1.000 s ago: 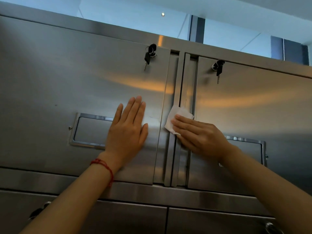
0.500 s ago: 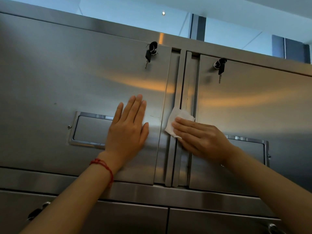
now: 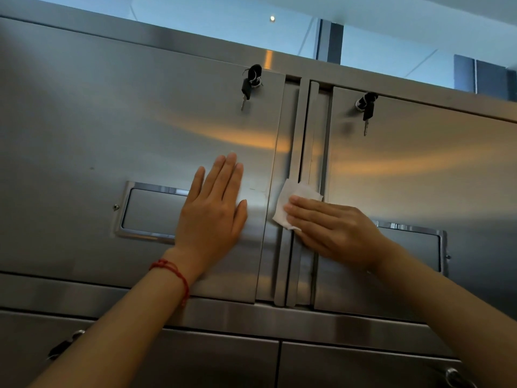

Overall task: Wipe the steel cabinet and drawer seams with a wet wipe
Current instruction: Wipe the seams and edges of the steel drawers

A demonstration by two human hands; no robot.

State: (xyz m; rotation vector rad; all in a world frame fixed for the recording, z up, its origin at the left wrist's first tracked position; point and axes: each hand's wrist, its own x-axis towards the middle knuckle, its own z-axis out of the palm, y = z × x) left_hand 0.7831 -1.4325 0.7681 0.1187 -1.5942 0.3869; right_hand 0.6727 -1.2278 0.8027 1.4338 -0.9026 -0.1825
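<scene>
- The right hand (image 3: 333, 231) is laid flat, fingers straight and close together, and the white wet wipe (image 3: 293, 204) is pressed by the fingertips against the steel.
- The wipe is folded and is located over the vertical seam (image 3: 303, 152) between the two upper doors of the steel cabinet (image 3: 112, 121), about mid-height; its upper and left parts are left uncovered.
- The left hand (image 3: 214, 211) is spread flat, palm against the left door (image 3: 140, 141); nothing is held in it.
- A red string bracelet (image 3: 173, 271) is worn on the left wrist.
- The left hand partly overlaps a recessed handle (image 3: 148, 211); a matching recess (image 3: 414, 247) is partly hidden by the right wrist.
- A key (image 3: 250, 85) hangs in the left door's lock, and another key (image 3: 366, 109) in the right door's.
- Drawer fronts (image 3: 223, 359) are seen below.
</scene>
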